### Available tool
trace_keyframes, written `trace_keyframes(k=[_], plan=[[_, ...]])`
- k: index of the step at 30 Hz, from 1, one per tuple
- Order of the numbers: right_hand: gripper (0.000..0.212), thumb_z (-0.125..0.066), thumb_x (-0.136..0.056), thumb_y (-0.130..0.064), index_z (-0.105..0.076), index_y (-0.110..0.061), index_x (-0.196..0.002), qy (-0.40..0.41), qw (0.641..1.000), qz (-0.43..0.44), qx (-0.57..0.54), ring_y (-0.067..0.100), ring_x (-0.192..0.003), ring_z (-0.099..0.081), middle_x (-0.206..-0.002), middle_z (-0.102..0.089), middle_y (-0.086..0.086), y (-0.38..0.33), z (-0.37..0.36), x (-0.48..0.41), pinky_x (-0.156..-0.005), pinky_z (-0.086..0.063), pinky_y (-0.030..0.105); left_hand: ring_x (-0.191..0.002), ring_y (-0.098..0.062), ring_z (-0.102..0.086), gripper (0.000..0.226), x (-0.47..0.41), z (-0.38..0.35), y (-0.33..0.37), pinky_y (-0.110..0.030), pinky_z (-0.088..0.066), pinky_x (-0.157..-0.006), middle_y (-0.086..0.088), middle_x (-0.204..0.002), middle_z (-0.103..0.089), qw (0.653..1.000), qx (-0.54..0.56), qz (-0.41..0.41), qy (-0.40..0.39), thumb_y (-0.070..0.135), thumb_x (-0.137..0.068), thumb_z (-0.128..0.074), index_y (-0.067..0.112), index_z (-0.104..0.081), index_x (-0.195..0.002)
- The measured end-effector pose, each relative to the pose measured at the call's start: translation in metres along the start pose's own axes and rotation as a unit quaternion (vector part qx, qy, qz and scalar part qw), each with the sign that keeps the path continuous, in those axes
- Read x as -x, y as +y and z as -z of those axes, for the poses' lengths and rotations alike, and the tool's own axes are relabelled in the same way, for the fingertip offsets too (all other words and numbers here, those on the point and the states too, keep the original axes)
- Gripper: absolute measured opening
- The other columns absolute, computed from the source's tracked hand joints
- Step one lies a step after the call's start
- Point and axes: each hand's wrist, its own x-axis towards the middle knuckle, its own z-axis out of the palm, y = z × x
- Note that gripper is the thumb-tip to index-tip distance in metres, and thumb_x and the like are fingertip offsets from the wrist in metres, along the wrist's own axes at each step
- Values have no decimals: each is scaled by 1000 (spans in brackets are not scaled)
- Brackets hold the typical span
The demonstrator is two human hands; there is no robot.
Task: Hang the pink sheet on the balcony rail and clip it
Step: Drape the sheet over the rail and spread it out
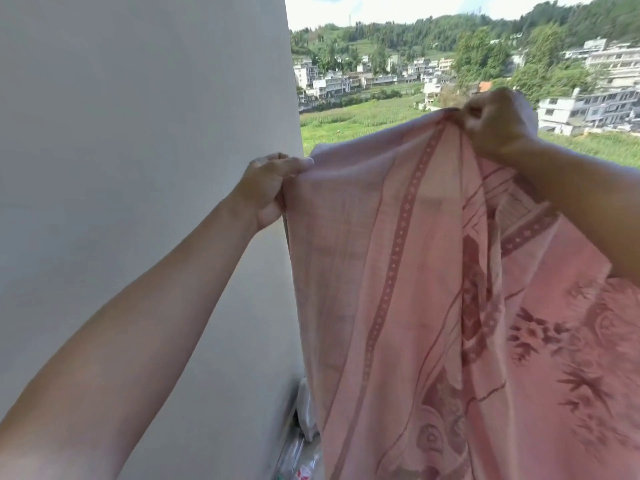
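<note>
Pink sheet (433,271): held up at its top edge, hanging down in folds beside the grey wall (138,133); left hand (266,188) grip closed around one bunched corner, right hand (495,123) pinching gathered cloth higher up; fields and houses (363,77) beyond

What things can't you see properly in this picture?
- No balcony rail or clips show in the head view; the pink sheet fills the space ahead.
- The sheet's bottom is cut off by the lower edge.
- The right hand and left hand have fingertips buried in bunched cloth.
- The plastic things at the foot of the wall are blurred and partly behind the sheet.
</note>
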Motion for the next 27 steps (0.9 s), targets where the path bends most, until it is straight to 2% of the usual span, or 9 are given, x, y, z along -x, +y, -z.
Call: trace_keyframes(k=[2,5,8,11,13,16,19,24,27], plan=[[22,-62,-90,-34,-72,-15,-87,-9,998,-43,35,30,-79,-61,-81,-65,6,19,4,-14,-67,-44,32,-53,-14,-51,30,-9,10,9,-22,-40,-50,0,-59,-54,997,-9,-32,75,-3,-75,-73,17,-54,-63],[19,-72,-83,-36,-69,-24,-97,-95,990,-65,82,31,-98,-62,-107,-69,6,27,1,-14,-86,-50,42,-57,-13,-60,19,-22,8,7,-21,-49,-51,-2,-65,-63,958,-207,-87,176,-2,-73,-77,14,-66,-67],[43,-67,-83,-55,-66,-24,-113,-97,990,60,83,26,-97,-64,-114,-69,3,-8,0,26,-81,-50,37,-65,-11,-63,11,-32,-8,-7,-19,-49,-60,-2,-74,-68,908,-334,-99,231,3,-74,-75,14,-74,-74],[62,-59,-78,-72,-64,-27,-121,-165,963,190,100,23,-90,-65,-115,-68,-2,-28,6,85,-68,-46,31,-73,-14,-69,17,-43,-13,-18,-22,-56,-69,-2,-76,-71,902,-310,-99,284,1,-73,-69,17,-73,-68],[57,-59,-83,-64,-61,-29,-127,-153,954,229,117,29,-87,-66,-114,-69,-1,-12,10,105,-68,-50,36,-74,-13,-70,17,-47,-16,-22,-21,-56,-69,0,-76,-71,903,-296,-94,297,1,-73,-67,17,-73,-69],[39,-64,-88,-47,-69,-24,-119,-122,969,211,31,28,-88,-69,-109,-73,1,10,16,101,-78,-55,44,-69,-10,-67,14,-46,-23,-24,-18,-53,-62,0,-78,-71,912,-300,-90,264,3,-73,-71,16,-73,-70],[27,-68,-89,-35,-75,-16,-105,-114,981,148,-55,20,-83,-68,-94,-75,4,14,25,75,-82,-50,31,-67,-12,-67,19,-47,-31,-27,-19,-51,-53,-1,-77,-71,925,-297,-89,221,5,-73,-76,20,-69,-62],[26,-71,-85,-39,-74,-23,-105,-107,992,-10,60,27,-105,-62,-104,-72,-3,37,28,5,-91,-47,39,-64,-11,-65,10,-45,-52,-27,-19,-52,-53,-1,-74,-70,923,-314,-114,190,11,-73,-80,16,-73,-68],[20,-78,-78,-35,-74,-19,-89,-155,982,-58,93,27,-91,-65,-94,-73,2,42,6,-22,-86,-54,44,-68,-14,-68,11,-47,-62,-26,-24,-57,-59,-1,-73,-70,909,-348,-128,192,9,-74,-78,17,-73,-68]])
